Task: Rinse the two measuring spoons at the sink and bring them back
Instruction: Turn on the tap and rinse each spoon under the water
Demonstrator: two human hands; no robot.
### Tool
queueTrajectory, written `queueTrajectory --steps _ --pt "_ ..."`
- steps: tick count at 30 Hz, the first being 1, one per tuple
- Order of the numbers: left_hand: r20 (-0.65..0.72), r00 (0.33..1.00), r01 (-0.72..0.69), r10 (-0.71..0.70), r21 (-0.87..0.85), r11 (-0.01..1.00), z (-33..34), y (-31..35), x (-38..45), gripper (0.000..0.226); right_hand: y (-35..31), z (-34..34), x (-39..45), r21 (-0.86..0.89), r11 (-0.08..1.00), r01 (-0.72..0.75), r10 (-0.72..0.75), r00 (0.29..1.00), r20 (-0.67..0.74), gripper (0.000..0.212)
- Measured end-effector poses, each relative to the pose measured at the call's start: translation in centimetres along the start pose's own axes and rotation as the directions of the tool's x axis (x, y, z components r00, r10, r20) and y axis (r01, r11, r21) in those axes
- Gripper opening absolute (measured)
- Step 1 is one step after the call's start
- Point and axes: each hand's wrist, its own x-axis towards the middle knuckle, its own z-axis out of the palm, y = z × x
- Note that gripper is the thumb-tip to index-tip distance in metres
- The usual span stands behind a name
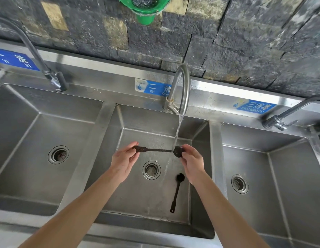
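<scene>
I hold one black measuring spoon [155,150] level across the middle sink basin [127,120]. My left hand [123,161] pinches its flat handle end. My right hand [192,161] grips its round bowl, which sits right under the water stream [178,133] from the middle faucet [180,86]. The second black measuring spoon [176,192] lies on the basin floor below my right hand, bowl pointing away from me, handle toward the front edge.
The steel unit has three basins, each with a drain; the middle drain [151,170] is between my hands. The left faucet [39,56] and right faucet [288,113] are not running. A green hanging basket [145,8] hangs on the stone wall above.
</scene>
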Motion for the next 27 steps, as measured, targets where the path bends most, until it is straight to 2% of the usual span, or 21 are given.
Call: queueTrajectory --steps 4,7,11,14,18,22,25,27 --pt "0.015 0.995 -0.097 0.098 0.319 0.943 1.7 -0.8 -0.4 0.034 -0.8 -1.7 0.3 -0.001 0.998 0.055 -0.055 0.998 -0.016 0.034" --pt "0.078 0.988 -0.155 0.134 0.518 0.841 2.9 -1.7 -0.5 0.035 -1.3 -3.5 0.8 -0.005 0.997 0.074 -0.074 0.996 -0.039 0.034" --pt "0.213 0.967 -0.253 0.141 0.714 0.653 4.7 -2.8 -0.9 0.04 -1.8 -6.0 1.3 0.018 0.995 0.095 -0.094 0.994 -0.056 0.035" --pt "0.251 0.956 -0.292 0.151 0.777 0.558 6.2 -3.5 -1.2 0.049 -2.2 -7.6 1.5 0.039 0.993 0.11 -0.107 0.992 -0.071 0.034" --pt "0.322 0.931 -0.365 0.173 0.807 0.465 8.2 -4.4 -1.5 0.046 -3.0 -9.8 1.5 0.042 0.99 0.134 -0.129 0.987 -0.091 0.031" --pt "0.404 0.901 -0.435 0.161 0.837 0.332 9.0 -5.5 -1.3 0.038 -3.8 -11.7 1.5 -0.143 0.98 0.137 -0.156 0.979 -0.133 0.021" --pt "0.448 0.891 -0.452 0.076 0.855 0.255 8.2 -6.5 -0.9 0.026 -3.8 -12.2 1.8 -0.323 0.94 0.106 -0.169 0.97 -0.174 0.009" --pt "0.443 0.897 -0.434 0.001 0.877 0.206 7.1 -7.0 -0.6 0.021 -3.6 -11.9 1.6 -0.449 0.891 0.068 -0.158 0.973 -0.166 0.018"
